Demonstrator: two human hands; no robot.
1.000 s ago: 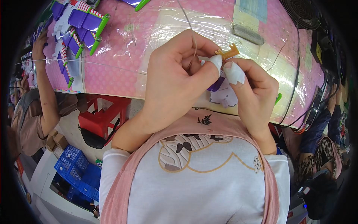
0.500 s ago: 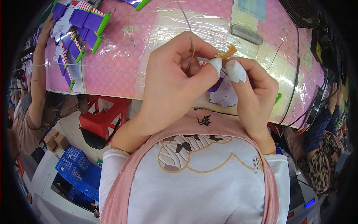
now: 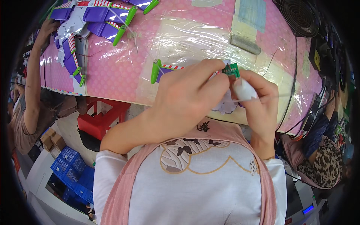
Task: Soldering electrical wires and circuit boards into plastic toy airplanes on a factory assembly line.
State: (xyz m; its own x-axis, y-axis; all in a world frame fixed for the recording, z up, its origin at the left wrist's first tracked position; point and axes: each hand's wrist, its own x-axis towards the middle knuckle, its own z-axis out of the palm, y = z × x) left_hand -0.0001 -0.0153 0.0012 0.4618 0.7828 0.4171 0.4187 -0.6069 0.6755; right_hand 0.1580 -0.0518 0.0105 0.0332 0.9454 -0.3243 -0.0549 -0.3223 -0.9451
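Note:
A small green circuit board [image 3: 233, 69] is up between my two hands, above the table. My left hand [image 3: 191, 92] is closed, with its fingertips pinching the board's left end. At its lower right edge, the fingers of my right hand [image 3: 258, 98] are closed against it, the thumb wrapped in white tape. Below my hands lies a white, purple and green toy wing piece [image 3: 156, 71], mostly hidden; its white body [image 3: 226, 106] shows between my wrists. A blurred thin strand passes in front of my right hand.
Several purple and green winged toy parts [image 3: 108, 17] lie at the table's far left, beside another person's arm [image 3: 35, 78]. A grey block [image 3: 245, 44] sits beyond my hands. A black fan [image 3: 296, 17] and cables [image 3: 295, 67] are at right. A red stool [image 3: 99, 120] stands below.
The small piece between my hands has turned from its tan side to its green side. My left hand has rolled over, back upward. More of the toy wing piece shows beneath.

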